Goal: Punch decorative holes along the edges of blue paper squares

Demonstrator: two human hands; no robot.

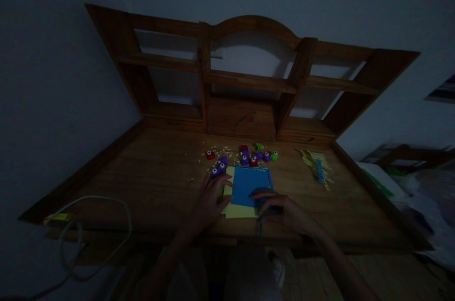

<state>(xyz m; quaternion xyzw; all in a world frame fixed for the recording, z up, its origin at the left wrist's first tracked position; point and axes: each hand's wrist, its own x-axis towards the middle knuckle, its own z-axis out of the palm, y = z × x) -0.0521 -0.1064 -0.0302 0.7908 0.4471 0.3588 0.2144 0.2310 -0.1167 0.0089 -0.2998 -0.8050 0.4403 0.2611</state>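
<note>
The left forearm (174,251) rises from the bottom edge, left of centre, to a left hand (212,196) with thumb and fingers apart, pointing right. The right forearm (332,256) slants up from the lower right to the right hand (279,207), its fingers bent leftward, partly in shadow. Two legs (249,272) show dimly at bottom centre.

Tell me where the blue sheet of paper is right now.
In the head view, the blue sheet lies low near the middle, on yellow paper between the left hand and the right hand, with small coloured gadgets just beyond it.
</note>
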